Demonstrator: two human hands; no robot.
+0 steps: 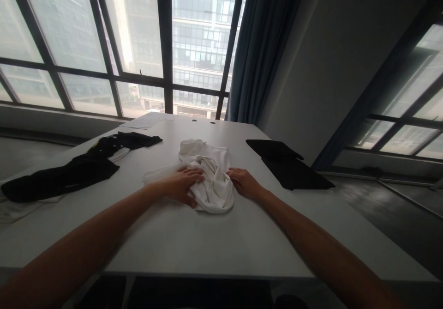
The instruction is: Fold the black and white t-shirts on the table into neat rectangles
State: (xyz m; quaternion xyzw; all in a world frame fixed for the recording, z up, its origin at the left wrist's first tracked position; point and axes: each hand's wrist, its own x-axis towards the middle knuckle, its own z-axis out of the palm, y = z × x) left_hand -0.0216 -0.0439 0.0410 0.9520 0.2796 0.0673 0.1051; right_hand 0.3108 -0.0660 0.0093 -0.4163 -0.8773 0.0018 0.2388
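A crumpled white garment [214, 186], perhaps a shirt, lies bunched on the table in front of me, its far part spread flatter. My left hand [182, 184] rests on its left side, fingers extended and apart over the folds. At the right edge of the cloth is my right hand [244, 183], its fingers bent and close together against the fabric; the thumb is hidden. What kind of garment it is cannot be made out through the folds.
The white table [207, 249] runs toward the windows. Dark clothes [62, 177] lie in a heap along its left side, with a paper sheet [143, 121] behind. Folded black garments [294, 170] lie at the right edge. A blue curtain [263, 45] hangs beyond.
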